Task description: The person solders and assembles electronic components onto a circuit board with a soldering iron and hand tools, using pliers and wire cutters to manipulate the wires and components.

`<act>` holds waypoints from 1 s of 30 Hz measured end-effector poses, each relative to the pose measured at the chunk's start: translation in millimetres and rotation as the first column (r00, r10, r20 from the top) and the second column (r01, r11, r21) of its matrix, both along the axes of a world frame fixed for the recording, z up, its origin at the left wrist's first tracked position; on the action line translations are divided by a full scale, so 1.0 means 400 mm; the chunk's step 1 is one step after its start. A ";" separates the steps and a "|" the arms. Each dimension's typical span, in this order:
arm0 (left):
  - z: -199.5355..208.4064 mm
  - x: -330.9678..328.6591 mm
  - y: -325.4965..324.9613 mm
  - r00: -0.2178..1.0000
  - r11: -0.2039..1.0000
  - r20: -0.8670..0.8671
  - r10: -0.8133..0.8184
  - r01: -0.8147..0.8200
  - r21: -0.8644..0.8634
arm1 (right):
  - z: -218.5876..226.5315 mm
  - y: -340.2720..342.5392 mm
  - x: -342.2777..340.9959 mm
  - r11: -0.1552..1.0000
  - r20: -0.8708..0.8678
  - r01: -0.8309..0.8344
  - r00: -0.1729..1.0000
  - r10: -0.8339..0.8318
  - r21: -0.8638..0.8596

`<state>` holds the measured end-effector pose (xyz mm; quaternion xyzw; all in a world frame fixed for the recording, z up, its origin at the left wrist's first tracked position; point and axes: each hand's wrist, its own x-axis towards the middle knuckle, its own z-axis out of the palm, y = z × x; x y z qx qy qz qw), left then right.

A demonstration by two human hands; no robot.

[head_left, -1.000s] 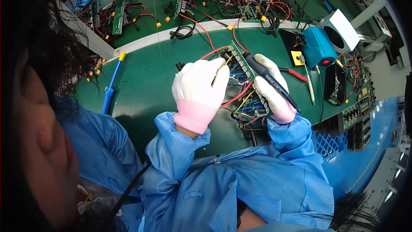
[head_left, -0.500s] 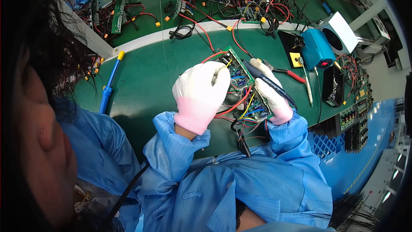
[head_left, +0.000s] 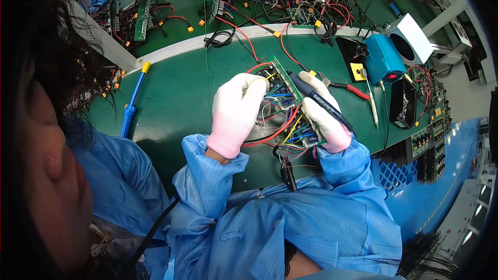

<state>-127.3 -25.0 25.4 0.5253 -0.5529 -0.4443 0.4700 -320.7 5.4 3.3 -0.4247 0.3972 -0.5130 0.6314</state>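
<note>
Left hand pinches wire at the board, right hand grips tool; box right of board holds bits.

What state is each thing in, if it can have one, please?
Left hand: gloved, fingers curled by the circuit board; grip unclear
Right hand: gloved, closed on dark-handled tool
Dark-handled tool: held, slanted
Circuit board: tilted, wired
Red-handled pliers: lying on the bench
Teal unit: display lit red
Blue tube: lying, unheld
Black box: open, with contents
</note>
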 end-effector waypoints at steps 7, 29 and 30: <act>-0.037 0.034 0.009 0.994 0.992 0.016 -0.107 0.106 0.075 | -0.012 0.035 0.042 0.983 -0.144 0.062 0.986 -0.087 -0.170; -0.242 0.153 0.095 0.938 0.975 -0.343 0.054 0.024 0.220 | 0.004 0.109 0.129 0.999 0.028 0.049 0.998 -0.049 -0.011; -0.241 0.153 0.097 0.942 0.976 -0.332 0.059 0.015 0.217 | 0.006 0.109 0.130 0.999 0.022 0.040 0.999 -0.041 0.007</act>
